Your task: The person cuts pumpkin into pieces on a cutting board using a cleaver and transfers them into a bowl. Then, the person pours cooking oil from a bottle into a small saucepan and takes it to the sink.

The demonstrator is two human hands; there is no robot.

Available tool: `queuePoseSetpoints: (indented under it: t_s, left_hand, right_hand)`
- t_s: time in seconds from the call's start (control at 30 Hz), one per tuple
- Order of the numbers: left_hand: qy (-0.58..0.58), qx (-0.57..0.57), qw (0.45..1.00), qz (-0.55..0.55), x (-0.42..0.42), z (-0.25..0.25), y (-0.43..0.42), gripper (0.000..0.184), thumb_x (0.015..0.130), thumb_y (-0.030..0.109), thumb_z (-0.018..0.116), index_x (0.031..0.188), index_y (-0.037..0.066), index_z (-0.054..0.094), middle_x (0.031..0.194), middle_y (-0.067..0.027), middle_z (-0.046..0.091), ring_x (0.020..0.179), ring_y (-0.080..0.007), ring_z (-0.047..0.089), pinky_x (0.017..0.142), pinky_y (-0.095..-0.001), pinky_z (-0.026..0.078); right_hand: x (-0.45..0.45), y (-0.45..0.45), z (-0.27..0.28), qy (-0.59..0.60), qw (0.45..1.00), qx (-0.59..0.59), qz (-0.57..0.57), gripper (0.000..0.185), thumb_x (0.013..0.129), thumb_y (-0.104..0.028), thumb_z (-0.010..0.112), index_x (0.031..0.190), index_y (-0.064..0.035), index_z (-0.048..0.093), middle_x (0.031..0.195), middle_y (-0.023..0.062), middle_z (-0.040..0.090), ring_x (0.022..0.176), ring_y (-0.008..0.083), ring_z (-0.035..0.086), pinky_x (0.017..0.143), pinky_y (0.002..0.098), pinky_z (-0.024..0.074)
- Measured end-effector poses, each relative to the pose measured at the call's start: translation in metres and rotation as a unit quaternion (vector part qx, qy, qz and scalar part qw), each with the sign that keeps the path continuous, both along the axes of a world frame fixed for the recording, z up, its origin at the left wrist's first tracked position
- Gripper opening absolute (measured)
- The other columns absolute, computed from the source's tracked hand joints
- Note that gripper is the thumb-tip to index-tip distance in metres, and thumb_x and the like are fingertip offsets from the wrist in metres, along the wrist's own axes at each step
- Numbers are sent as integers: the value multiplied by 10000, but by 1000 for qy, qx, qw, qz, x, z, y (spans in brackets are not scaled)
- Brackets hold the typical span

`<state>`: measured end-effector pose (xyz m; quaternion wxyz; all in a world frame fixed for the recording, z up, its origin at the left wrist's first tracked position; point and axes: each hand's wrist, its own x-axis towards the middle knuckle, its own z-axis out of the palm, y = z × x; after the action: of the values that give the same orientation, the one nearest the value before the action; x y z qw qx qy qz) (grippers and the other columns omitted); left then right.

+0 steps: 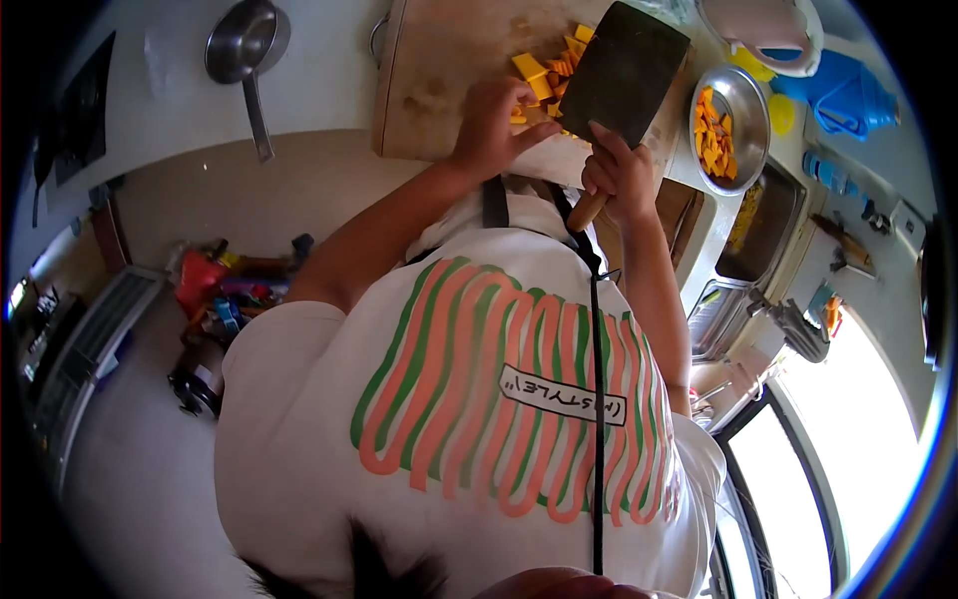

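Observation:
My right hand (621,178) is closed around the wooden handle (587,211) of a cleaver. The broad dark blade of the cleaver (627,75) is over the right part of a wooden cutting board (439,70) and hides some of what lies there. Beside the blade, my left hand (496,128) has its thumb stretched out and apart from its bent fingers, and no object shows in its grasp. Its fingertips are close to orange pumpkin-like chunks (533,72) on the board; whether they touch is unclear. Thinner cut pieces (559,68) lie between the chunks and the blade.
A metal bowl (755,120) with orange slices (714,140) stands right of the board, near a sink (763,225). A saucepan (242,45) sits on the left counter, its handle over the edge. Blue containers (853,95) stand at the upper right.

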<state>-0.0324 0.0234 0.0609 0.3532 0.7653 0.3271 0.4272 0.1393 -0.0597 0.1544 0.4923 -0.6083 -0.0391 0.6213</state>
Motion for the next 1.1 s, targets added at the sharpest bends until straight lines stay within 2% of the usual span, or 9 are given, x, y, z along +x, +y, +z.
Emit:
queuePoseSetpoints:
  t_s: [0.33,0.5,0.57,0.63,0.7,0.87,1.0,1.07,1.1]
  left_hand:
    - [80,-26,996,40,11,-35,23,172,938,153,566,1089,71,571,1084,-134,586,1005,-339,527,906,-438,400]
    - [123,62,990,-20,23,-25,17,316,908,147,606,1210,68,560,1259,-148,565,1107,-371,514,1011,-449,377]
    - [122,96,985,-74,33,-15,17,380,875,129,634,1229,47,520,1263,-181,534,1146,-369,491,1039,-436,364]
    - [14,48,998,-24,40,-28,9,343,905,114,602,1227,34,515,1236,-172,519,1119,-311,505,1007,-402,377]
    - [-183,-69,978,70,68,-7,8,204,932,75,552,1129,36,516,1163,-128,475,1058,-214,496,943,-346,396]
    - [-245,-445,851,129,78,37,76,167,939,178,624,1028,51,563,943,-20,582,892,-126,560,832,-272,445]
    - [39,-306,926,-215,83,45,96,351,844,355,746,1011,83,599,990,-41,593,937,-180,570,842,-296,444]
    - [201,89,953,-210,91,52,79,509,734,491,802,1020,121,600,1045,-77,564,1022,-260,533,899,-387,407]
    - [265,106,939,-192,94,52,68,563,674,552,809,1015,156,599,1094,-100,535,1072,-324,489,925,-461,364]
  right_hand:
    - [40,-35,1,-212,977,-25,-28,457,930,-301,660,567,-89,478,452,-19,405,339,108,368,377,295,356]
    - [54,-74,-32,-652,737,-86,157,198,824,-210,718,945,-54,716,605,117,605,547,245,616,537,337,493]
    - [46,-75,-24,-746,655,-14,119,334,725,-125,714,1053,-63,704,653,101,636,565,268,624,552,351,501]
    - [46,-81,-25,-799,588,38,118,638,574,-54,702,1209,-93,656,755,72,669,633,254,643,620,355,520]
    - [40,-81,-23,-812,571,28,117,658,567,-42,694,1221,-86,645,745,68,663,628,251,641,621,350,519]
    - [44,-90,-31,-829,551,30,93,661,567,-40,688,1225,-73,630,687,52,615,605,241,623,602,345,507]
    - [51,-101,-27,-833,533,29,145,640,588,-69,711,1223,-74,629,694,31,593,627,208,625,597,324,498]
    - [50,-106,-28,-829,533,45,164,621,612,-80,710,1227,-71,625,695,17,591,634,195,624,603,318,497]
    - [49,-107,-27,-827,532,49,174,612,616,-81,709,1223,-70,627,694,14,590,637,192,623,605,319,497]
